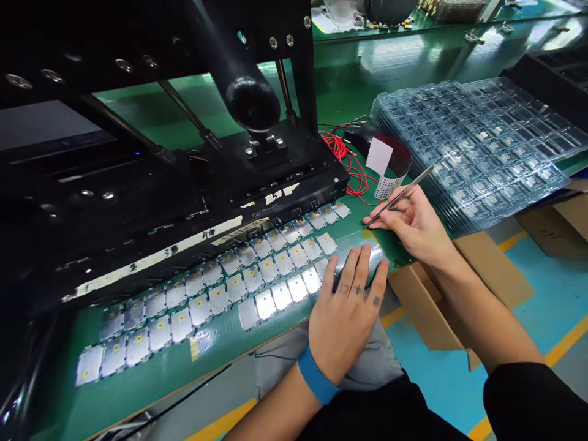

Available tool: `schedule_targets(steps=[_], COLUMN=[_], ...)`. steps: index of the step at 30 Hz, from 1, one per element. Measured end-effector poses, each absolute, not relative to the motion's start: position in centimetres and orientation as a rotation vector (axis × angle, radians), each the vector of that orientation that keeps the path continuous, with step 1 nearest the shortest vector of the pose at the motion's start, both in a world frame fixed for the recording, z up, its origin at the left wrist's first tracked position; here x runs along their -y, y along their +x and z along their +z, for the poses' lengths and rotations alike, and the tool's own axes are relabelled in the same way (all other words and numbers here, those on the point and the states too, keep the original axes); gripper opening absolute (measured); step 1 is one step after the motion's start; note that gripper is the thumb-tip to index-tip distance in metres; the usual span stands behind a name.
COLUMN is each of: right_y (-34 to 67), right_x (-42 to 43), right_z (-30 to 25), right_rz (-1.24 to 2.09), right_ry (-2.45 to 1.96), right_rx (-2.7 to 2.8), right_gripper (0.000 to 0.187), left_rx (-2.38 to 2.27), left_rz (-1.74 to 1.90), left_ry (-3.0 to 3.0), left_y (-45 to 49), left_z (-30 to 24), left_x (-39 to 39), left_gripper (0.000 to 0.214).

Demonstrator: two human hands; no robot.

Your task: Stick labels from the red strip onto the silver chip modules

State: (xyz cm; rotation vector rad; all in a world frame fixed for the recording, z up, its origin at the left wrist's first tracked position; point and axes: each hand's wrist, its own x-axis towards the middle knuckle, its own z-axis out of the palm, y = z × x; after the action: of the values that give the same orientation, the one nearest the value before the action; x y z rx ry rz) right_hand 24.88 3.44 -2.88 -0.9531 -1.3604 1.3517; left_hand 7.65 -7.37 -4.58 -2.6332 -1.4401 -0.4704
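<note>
Along the front edge of the green counter, rows of small metal-capped modules with yellow dots lie flat. They look light, thin and probably fragile, so take them by the edges. Right hand is closed on steel tweezers, tips near the row ends. Left hand is open and flat on the counter, just beside the nearest modules. Behind: black fixture, red wires. Far right: stacked clear trays.
</note>
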Motion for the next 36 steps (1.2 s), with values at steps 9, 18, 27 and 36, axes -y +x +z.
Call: schedule_targets(steps=[9, 18, 27, 36], right_y=[24.88, 24.76, 24.66, 24.59], right_x=[-3.37, -3.28, -3.27, -3.28], right_z=[-2.74, -2.54, -2.61, -2.7], right_rz=[1.331, 1.31, 1.312, 1.294], right_ry=[-1.013, -1.037, -1.005, -1.018], right_rx=[1.374, 1.373, 1.374, 1.368], right_gripper=[0.031, 0.031, 0.03, 0.033], left_rx=[1.44, 1.438, 1.431, 1.441], left_rz=[-0.467, -0.482, -0.473, -0.492], left_ry=[-2.636, -2.641, -2.642, -2.643], left_y=[7.72, 7.67, 7.74, 7.82], left_z=[-4.52, -4.56, -4.57, -4.69], left_x=[7.46, 7.41, 7.38, 7.37], left_gripper=[0.055, 0.056, 0.056, 0.055])
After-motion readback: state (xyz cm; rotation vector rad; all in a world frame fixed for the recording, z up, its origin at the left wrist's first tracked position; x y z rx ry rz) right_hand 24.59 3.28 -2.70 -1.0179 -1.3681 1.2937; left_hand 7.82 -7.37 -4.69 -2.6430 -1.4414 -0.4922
